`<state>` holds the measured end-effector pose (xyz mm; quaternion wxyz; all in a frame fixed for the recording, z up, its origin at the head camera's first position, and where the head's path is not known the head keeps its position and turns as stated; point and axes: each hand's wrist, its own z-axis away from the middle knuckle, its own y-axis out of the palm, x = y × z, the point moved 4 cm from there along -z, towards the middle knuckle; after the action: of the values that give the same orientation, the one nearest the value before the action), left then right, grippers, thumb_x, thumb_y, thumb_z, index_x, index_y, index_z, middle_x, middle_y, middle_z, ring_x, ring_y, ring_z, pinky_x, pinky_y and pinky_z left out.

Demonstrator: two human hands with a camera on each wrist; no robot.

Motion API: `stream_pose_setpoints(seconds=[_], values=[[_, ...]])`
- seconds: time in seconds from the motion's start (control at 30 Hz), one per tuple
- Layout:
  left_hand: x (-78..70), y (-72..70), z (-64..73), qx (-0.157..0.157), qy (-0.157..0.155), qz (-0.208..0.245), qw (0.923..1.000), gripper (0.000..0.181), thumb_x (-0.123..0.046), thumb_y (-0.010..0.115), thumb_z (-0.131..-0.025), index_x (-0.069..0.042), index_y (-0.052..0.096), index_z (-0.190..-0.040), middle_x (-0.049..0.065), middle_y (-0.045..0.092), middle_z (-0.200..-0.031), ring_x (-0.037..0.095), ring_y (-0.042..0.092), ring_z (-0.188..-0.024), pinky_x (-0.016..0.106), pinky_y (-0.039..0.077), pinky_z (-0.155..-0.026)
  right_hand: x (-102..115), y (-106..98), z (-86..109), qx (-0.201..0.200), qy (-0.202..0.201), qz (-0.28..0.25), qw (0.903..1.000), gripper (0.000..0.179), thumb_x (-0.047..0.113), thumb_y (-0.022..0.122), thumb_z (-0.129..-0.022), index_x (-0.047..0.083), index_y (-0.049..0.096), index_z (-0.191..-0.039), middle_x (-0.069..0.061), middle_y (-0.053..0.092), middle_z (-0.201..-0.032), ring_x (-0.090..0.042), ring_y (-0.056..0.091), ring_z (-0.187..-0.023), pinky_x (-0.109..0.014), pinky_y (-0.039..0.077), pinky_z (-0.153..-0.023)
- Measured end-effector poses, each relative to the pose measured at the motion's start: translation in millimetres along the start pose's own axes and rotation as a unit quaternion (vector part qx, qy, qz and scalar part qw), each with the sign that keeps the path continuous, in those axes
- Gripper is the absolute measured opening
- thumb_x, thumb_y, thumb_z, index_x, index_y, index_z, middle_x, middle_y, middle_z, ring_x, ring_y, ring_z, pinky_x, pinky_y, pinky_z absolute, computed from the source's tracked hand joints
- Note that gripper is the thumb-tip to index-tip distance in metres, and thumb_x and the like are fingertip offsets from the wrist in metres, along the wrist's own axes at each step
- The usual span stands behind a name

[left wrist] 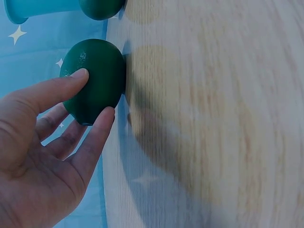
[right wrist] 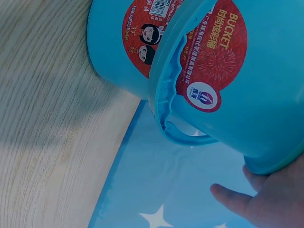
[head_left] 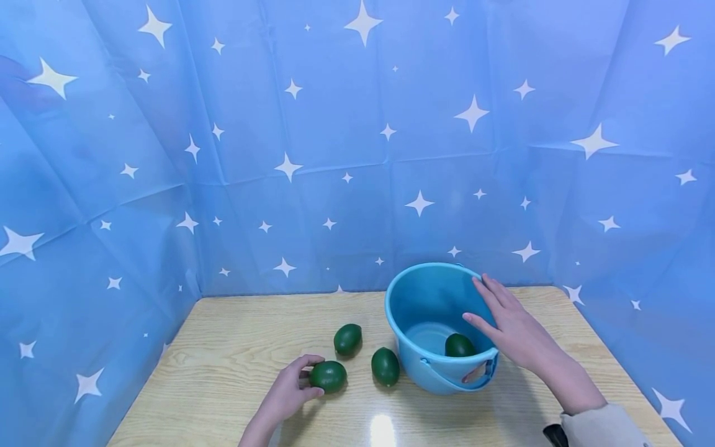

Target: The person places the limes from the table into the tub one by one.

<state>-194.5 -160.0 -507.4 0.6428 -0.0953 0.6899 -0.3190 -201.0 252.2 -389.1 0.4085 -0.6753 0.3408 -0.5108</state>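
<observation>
Nearest the camera: one pale sleeve (head_left: 606,427) on the right forearm. Backdrop (head_left: 335,124), blue, printed with white stars, standing behind and at both sides. Table (head_left: 234,329), pale wood grain. Bucket (head_left: 416,366), blue plastic, mouth up, on the right half of the table; red label (right wrist: 221,52) and lowered handle (right wrist: 159,80) clear in the right wrist view. Right hand (head_left: 516,332), at the bucket's right rim, fingers straight, thumb apart, nothing grasped; best kept light there, as a steadying touch, clear of the mouth. Left hand (head_left: 290,388), fingers part-curled, thumb on one side and fingertips on the other, pinching one lime. Limes, four, dark green, glossy, much alike in size: the pinched lime (head_left: 328,377), left of the bucket, low over the table, contact with the wood not certain; the near-bucket lime (head_left: 385,366), just beside the wall; the rear lime (head_left: 348,339), farther back; the inside lime (head_left: 460,345), within the bucket. Handling note: the smooth rounded skin probably slips if squeezed near one end, so thumb and fingers should oppose each other across its middle, with moderate pressure, and pass clear of the two loose neighbours.
</observation>
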Motion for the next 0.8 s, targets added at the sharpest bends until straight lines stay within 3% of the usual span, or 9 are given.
stream_pose_setpoints(seconds=[0.47,0.7,0.8], values=[[-2.3,-0.9,0.9,-0.002,-0.005,0.003,1.0000,0.055,-0.008,0.078,-0.082,-0.002,0.057,-0.132,0.025,0.057,-0.134,0.044,0.063,-0.114,0.056,0.056,-0.092,0.3,-0.4,0.2,-0.004,-0.001,-0.002,1.0000,0.083,0.055,0.050,-0.100,0.011,0.015,-0.161,-0.022,0.014,-0.166,-0.050,0.016,-0.149,-0.077,0.024,-0.109],[-9.8,-0.9,-0.9,-0.011,0.016,-0.039,0.9990,0.056,-0.006,0.078,-0.082,-0.004,0.055,-0.133,0.021,0.054,-0.137,0.044,0.059,-0.120,0.045,0.060,-0.089,-0.2,-0.1,1.0,-0.002,0.003,0.000,1.0000,0.083,0.055,0.050,-0.100,0.011,0.015,-0.161,-0.022,0.014,-0.166,-0.050,0.016,-0.149,-0.077,0.025,-0.109],[-12.2,0.6,-1.7,-0.010,0.015,-0.035,0.9992,0.059,-0.006,0.078,-0.082,-0.005,0.053,-0.135,0.023,0.051,-0.139,0.045,0.058,-0.121,0.041,0.061,-0.088,0.3,0.2,1.1,-0.003,0.004,0.000,1.0000,0.082,0.054,0.051,-0.100,0.011,0.016,-0.160,-0.022,0.015,-0.166,-0.050,0.017,-0.149,-0.077,0.026,-0.109]])
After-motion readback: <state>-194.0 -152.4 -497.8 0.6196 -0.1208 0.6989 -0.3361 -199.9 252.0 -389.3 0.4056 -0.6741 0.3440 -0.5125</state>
